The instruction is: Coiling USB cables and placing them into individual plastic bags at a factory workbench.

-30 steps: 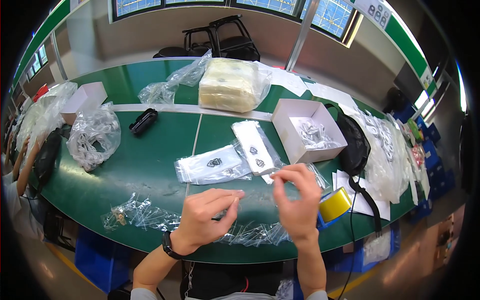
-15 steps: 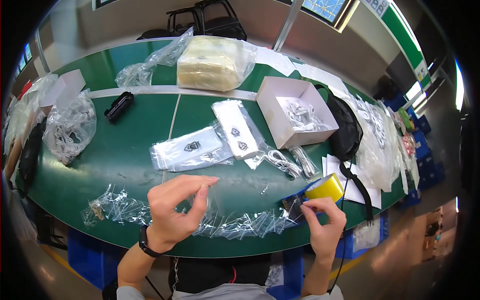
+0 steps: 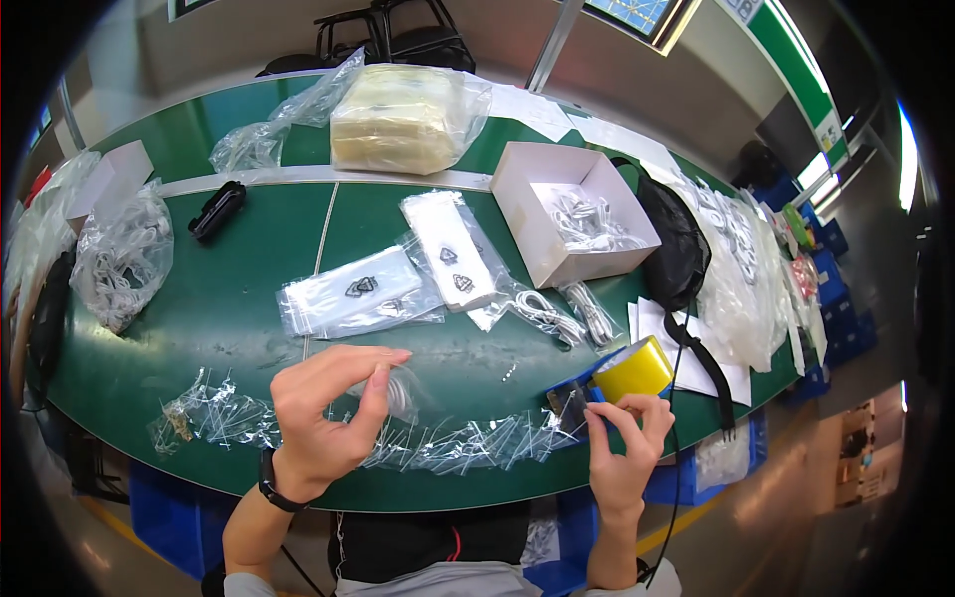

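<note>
My left hand is raised over the green table, pinching a small clear bag with a white coiled cable between thumb and fingers. At the table's front right edge my right hand reaches up to a blue tape dispenser with a yellow tape roll, its fingertips on the tape end. A strip of crumpled clear plastic scraps lies along the front edge between the two hands.
Flat clear bags and bagged white cables lie mid-table. A white open box holds more cables. A black bag, white papers, a large wrapped bundle and a black object stand around.
My right hand has let go of the small bag and dropped to the tape dispenser at the front right. My left hand keeps the bag, and the view has tilted down.
</note>
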Available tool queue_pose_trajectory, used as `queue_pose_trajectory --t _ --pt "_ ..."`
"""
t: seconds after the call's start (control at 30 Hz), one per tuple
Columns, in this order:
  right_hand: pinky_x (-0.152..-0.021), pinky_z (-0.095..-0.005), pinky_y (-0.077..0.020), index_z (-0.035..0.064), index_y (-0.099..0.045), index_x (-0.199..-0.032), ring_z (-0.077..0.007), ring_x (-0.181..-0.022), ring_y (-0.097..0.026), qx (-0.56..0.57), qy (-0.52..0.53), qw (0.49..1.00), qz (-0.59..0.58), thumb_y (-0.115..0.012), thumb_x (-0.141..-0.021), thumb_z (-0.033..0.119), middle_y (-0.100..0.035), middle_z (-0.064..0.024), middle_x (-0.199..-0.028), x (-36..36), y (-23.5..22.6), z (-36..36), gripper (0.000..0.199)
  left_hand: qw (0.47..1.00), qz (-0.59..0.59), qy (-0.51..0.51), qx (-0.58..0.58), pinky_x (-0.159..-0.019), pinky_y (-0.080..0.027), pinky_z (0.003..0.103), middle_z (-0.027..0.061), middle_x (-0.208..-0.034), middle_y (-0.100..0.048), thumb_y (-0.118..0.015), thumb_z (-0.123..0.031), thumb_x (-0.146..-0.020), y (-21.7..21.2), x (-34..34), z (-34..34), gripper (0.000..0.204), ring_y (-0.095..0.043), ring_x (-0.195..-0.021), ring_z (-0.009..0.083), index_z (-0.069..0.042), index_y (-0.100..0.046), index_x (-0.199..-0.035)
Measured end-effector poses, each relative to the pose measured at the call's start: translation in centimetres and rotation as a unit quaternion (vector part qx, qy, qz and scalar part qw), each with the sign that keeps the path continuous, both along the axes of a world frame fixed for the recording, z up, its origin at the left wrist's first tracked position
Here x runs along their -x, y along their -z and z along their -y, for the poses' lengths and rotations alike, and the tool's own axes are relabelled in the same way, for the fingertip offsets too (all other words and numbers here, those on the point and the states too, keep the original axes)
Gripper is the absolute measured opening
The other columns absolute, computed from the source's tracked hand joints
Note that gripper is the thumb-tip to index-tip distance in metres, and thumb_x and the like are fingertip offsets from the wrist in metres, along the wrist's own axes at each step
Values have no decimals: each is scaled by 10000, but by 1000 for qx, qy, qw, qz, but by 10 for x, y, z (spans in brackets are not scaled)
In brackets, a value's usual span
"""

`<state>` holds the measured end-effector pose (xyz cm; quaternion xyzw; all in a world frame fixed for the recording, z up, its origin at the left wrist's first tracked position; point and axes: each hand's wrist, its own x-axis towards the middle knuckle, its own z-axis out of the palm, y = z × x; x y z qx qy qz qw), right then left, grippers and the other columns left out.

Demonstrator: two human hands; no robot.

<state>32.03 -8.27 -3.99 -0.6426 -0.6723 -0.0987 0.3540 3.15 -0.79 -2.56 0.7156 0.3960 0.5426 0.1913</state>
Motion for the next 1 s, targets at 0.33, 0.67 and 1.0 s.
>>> queue_pose_trajectory --t 0.33,0.67,1.0 --pt "-848 -407 -352 79 -675 -985 -275 -944 -521 8 6 998 62 -801 -726 61 -550 -87 -976 3 2 -16 289 1000 2 0 -2 -736 -551 301 141 -885 -753 -599 47 -841 3 2 -2 150 -728 -789 233 32 -735 -902" --pt "-840 -409 -361 79 -671 -885 -273 -946 -521 28 4 998 61 -795 -733 60 -558 -83 -961 -3 1 -24 197 1000 -4 1 -1 -749 -555 310 144 -891 -753 -612 33 -838 4 2 -1 140 -732 -799 245 25 -737 -900" --pt "-941 -445 -374 98 -733 -1036 -316 -1074 -519 101 -47 984 137 -806 -708 97 -581 -98 -1132 -1 -11 -5 336 1000 -9 11 -7 -745 -555 309 144 -888 -754 -621 30 -832 2 2 -1 131 -732 -796 249 21 -737 -893"
